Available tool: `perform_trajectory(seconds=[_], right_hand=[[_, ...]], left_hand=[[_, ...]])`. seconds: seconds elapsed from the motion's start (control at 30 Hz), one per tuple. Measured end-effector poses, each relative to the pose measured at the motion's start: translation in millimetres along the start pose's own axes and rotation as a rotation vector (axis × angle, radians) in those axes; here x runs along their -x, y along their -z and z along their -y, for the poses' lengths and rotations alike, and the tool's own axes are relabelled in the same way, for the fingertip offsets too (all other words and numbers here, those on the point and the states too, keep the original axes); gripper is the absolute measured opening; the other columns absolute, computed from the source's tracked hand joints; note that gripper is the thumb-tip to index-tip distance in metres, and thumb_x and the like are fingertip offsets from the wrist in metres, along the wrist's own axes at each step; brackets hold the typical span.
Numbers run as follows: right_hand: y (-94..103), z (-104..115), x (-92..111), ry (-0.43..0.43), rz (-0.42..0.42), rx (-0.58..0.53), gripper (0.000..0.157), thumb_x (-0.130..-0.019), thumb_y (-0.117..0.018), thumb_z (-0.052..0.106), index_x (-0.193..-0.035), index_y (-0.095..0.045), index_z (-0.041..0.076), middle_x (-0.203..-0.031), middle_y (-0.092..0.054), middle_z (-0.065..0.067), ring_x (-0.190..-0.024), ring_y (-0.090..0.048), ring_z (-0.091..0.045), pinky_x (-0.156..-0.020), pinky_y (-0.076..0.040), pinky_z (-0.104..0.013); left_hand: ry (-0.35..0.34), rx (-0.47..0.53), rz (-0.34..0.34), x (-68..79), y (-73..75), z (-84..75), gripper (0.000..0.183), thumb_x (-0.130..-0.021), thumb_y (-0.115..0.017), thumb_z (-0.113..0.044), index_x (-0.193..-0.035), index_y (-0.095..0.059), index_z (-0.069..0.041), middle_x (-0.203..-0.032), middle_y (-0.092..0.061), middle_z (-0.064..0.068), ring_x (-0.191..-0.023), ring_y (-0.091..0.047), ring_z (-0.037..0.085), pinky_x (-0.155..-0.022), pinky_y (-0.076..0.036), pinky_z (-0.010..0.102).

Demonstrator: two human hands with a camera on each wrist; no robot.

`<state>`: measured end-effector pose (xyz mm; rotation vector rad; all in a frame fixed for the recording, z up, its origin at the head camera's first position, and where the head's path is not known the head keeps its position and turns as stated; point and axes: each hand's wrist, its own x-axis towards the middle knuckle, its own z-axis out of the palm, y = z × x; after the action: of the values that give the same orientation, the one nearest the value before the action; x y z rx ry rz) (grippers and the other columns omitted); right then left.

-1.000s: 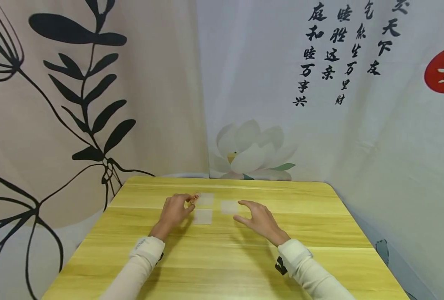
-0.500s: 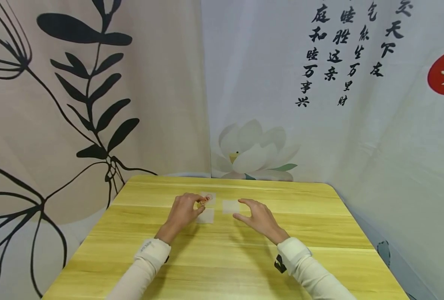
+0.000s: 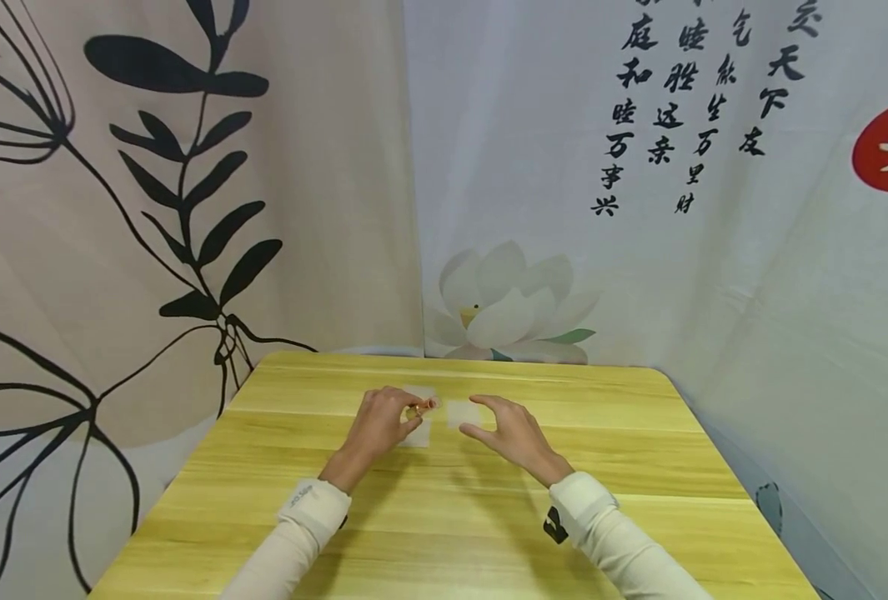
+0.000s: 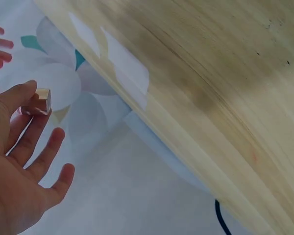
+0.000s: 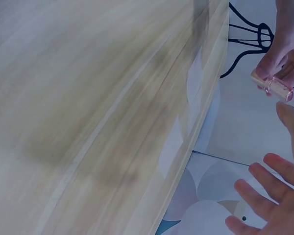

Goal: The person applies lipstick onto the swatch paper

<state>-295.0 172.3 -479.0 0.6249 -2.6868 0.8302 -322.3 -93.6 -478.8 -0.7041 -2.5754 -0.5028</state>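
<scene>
A small clear tube (image 3: pixel 423 406) with a shiny rose-gold end is pinched between the thumb and fingers of my left hand (image 3: pixel 379 425). In the right wrist view the tube (image 5: pixel 279 89) is see-through with pink inside, tilted, its clear end at the frame edge. My right hand (image 3: pixel 514 433) hovers to its right, thumb and fingers spread and holding nothing. From the head view a gap separates it from the tube. Under and between the hands lie thin whitish squares on the table: one at right (image 3: pixel 464 414), one at near left (image 3: pixel 418 435), another at far left (image 3: pixel 423 390).
The wood-grain table (image 3: pixel 444 517) has its back edge close behind the squares. A printed cloth backdrop (image 3: pixel 338 208) with plants, a lotus and writing hangs behind it. Pale sleeves (image 3: pixel 312 512) cover both forearms.
My left hand has carried the tube rightward over the squares, towards the right hand. The right hand has barely moved, and the gap between the hands has narrowed. The head view has shifted slightly.
</scene>
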Motion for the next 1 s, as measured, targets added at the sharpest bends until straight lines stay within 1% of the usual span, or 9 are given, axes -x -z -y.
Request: perform_trajectory(seconds=[0.07, 0.27, 0.4, 0.5, 0.63, 0.73, 0.9, 0.97, 1.0], right_hand=[[-0.1, 1.3, -0.8, -0.002, 0.003, 0.004, 0.061, -0.094, -0.074, 0.051, -0.144, -0.062, 0.018, -0.143, -0.064, -0.006, -0.119, -0.068, -0.027, -0.098, -0.055, -0.048], [-0.1, 5.1, -3.2, -0.008, -0.001, -0.004, 0.060, -0.094, -0.074, 0.051, -0.144, -0.063, 0.019, -0.143, -0.064, -0.005, -0.115, -0.069, -0.026, -0.096, -0.056, -0.046], [-0.6, 7.9, -4.5, 0.009, -0.011, -0.018, 0.059, -0.094, -0.075, 0.050, -0.142, -0.064, 0.017, -0.142, -0.065, -0.005, -0.118, -0.068, -0.025, -0.096, -0.057, -0.046], [-0.9, 10.5, -5.3, 0.026, -0.020, -0.024, 0.059, -0.094, -0.076, 0.048, -0.141, -0.065, 0.015, -0.140, -0.066, -0.004, -0.123, -0.066, -0.026, -0.097, -0.056, -0.046], [-1.4, 14.2, -6.4, 0.044, -0.031, -0.041, 0.057, -0.093, -0.078, 0.044, -0.139, -0.066, 0.012, -0.137, -0.068, -0.004, -0.123, -0.066, -0.027, -0.097, -0.056, -0.047], [-1.7, 16.1, -7.2, 0.050, -0.032, -0.060, 0.056, -0.094, -0.077, 0.043, -0.139, -0.066, 0.011, -0.132, -0.071, -0.005, -0.117, -0.069, -0.026, -0.093, -0.057, -0.047], [-2.5, 17.6, -9.4, 0.044, -0.033, -0.060, 0.050, -0.095, -0.074, 0.047, -0.134, -0.069, 0.015, -0.118, -0.076, -0.002, -0.091, -0.075, -0.018, -0.083, -0.060, -0.043], [-2.9, 17.9, -10.1, 0.038, -0.036, -0.056, 0.047, -0.095, -0.074, 0.048, -0.131, -0.070, 0.018, -0.114, -0.077, 0.001, -0.087, -0.075, -0.016, -0.081, -0.060, -0.040], [-2.8, 18.2, -10.4, 0.034, -0.035, -0.052, 0.045, -0.095, -0.074, 0.048, -0.129, -0.071, 0.019, -0.112, -0.077, 0.002, -0.088, -0.075, -0.015, -0.080, -0.060, -0.038]], left_hand=[[-0.010, -0.014, 0.006, -0.1, -1.1, -1.4, 0.025, -0.086, -0.088, -0.025, -0.109, -0.082, -0.017, -0.107, -0.078, -0.001, -0.104, -0.070, 0.024, -0.098, -0.049, 0.056], [-0.039, -0.018, 0.003, -2.1, -3.8, -7.0, 0.025, -0.086, -0.088, -0.025, -0.108, -0.082, -0.016, -0.106, -0.078, 0.000, -0.103, -0.070, 0.024, -0.097, -0.049, 0.056], [-0.067, -0.027, -0.011, -3.7, -4.8, -12.5, 0.024, -0.086, -0.088, -0.026, -0.107, -0.082, -0.018, -0.104, -0.078, -0.002, -0.104, -0.070, 0.022, -0.095, -0.050, 0.054], [-0.085, -0.014, -0.020, -4.4, -4.9, -17.3, 0.023, -0.085, -0.089, -0.024, -0.106, -0.082, -0.017, -0.104, -0.078, -0.001, -0.104, -0.070, 0.022, -0.095, -0.050, 0.056], [-0.102, -0.013, -0.027, -5.0, -5.3, -21.6, 0.023, -0.084, -0.089, -0.022, -0.105, -0.082, -0.017, -0.104, -0.078, -0.001, -0.103, -0.071, 0.022, -0.096, -0.050, 0.055], [-0.112, -0.026, -0.032, -4.9, -4.8, -24.3, 0.024, -0.084, -0.090, -0.025, -0.106, -0.082, -0.018, -0.104, -0.078, -0.002, -0.103, -0.071, 0.020, -0.095, -0.051, 0.053], [-0.140, -0.028, -0.052, -5.5, -2.2, -30.4, 0.025, -0.084, -0.089, -0.027, -0.105, -0.082, -0.017, -0.103, -0.079, -0.002, -0.103, -0.071, 0.020, -0.095, -0.051, 0.052], [-0.148, -0.041, -0.057, -5.8, -1.9, -32.5, 0.024, -0.085, -0.088, -0.029, -0.105, -0.081, -0.018, -0.103, -0.078, -0.003, -0.104, -0.071, 0.020, -0.096, -0.051, 0.052], [-0.151, -0.050, -0.059, -5.9, -1.9, -33.4, 0.024, -0.085, -0.088, -0.030, -0.105, -0.081, -0.018, -0.102, -0.078, -0.004, -0.104, -0.070, 0.020, -0.096, -0.051, 0.052]])
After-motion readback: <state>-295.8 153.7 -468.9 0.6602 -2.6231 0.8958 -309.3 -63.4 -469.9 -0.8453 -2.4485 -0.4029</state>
